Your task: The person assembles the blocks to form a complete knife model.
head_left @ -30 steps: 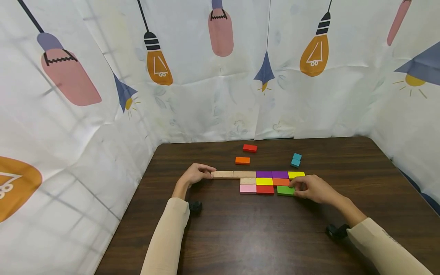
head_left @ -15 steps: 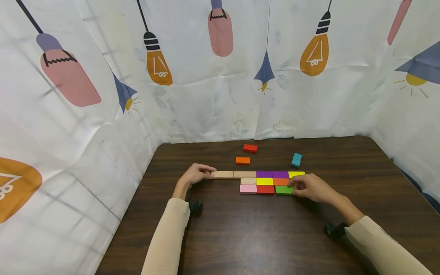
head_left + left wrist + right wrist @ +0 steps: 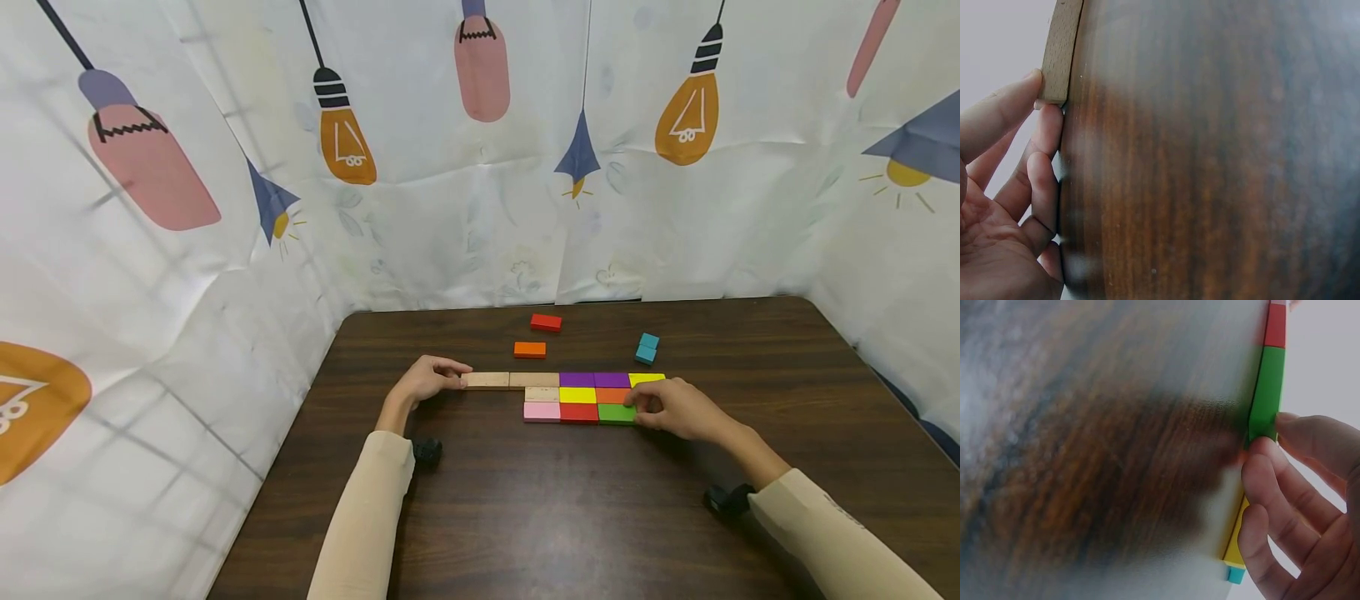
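Flat wooden blocks lie in three touching rows on the table. My left hand [image 3: 429, 379] pinches the outer end of a plain wooden block [image 3: 489, 380], at the left end of the back row. With thumb and fingers my right hand [image 3: 686, 410] grips the right end of a green block [image 3: 615, 413], which sits against a red block [image 3: 579, 412] in the front row. A pink block [image 3: 542, 412] is left of the red one. Behind the green block lies an orange-red block [image 3: 612, 396]; purple blocks [image 3: 594, 380] and a yellow block [image 3: 647, 379] continue the back row.
Beyond the rows lie a loose orange block [image 3: 530, 350], a red block [image 3: 546, 322] and two small blue blocks [image 3: 647, 348]. The dark wood-grain table [image 3: 525, 517] reaches back to a patterned curtain [image 3: 480, 217].
My right hand has slid the green block left, closing the gap to the red block. The left hand keeps its place at the end of the plain wooden block.
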A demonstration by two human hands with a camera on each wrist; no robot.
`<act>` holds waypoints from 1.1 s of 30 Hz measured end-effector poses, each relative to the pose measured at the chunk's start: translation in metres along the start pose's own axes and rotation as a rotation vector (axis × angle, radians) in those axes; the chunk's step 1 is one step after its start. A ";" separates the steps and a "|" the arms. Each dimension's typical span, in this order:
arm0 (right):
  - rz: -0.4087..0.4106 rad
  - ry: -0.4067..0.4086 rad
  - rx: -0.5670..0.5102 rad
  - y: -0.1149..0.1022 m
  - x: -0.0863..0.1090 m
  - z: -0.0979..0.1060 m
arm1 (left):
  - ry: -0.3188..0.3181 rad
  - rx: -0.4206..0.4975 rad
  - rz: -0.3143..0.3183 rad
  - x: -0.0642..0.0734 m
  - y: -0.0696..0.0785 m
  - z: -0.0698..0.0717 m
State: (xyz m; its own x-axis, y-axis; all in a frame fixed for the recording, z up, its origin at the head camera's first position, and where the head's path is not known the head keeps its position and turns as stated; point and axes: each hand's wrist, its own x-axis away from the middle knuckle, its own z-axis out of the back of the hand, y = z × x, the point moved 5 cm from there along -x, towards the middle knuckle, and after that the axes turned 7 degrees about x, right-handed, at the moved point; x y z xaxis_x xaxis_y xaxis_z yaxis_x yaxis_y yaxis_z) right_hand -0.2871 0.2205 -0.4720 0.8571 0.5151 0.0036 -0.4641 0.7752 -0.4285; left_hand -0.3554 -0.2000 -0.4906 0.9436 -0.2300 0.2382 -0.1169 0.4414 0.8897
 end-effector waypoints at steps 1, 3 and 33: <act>-0.002 -0.002 -0.001 0.000 0.000 0.000 | 0.000 0.001 0.001 0.000 0.000 0.000; -0.006 -0.005 -0.002 0.000 -0.001 0.000 | 0.000 -0.001 0.001 0.000 0.000 0.000; 0.010 0.128 -0.030 -0.029 -0.054 0.047 | 0.005 -0.004 0.002 -0.001 0.000 0.001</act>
State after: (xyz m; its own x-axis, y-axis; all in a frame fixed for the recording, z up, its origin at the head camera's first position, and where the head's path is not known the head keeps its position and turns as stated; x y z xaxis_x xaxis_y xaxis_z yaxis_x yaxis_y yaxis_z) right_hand -0.3307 0.1874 -0.4172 0.8747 0.4707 -0.1157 -0.4679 0.7579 -0.4546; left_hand -0.3569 -0.2011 -0.4907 0.9449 -0.2244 0.2382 -0.1178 0.4457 0.8874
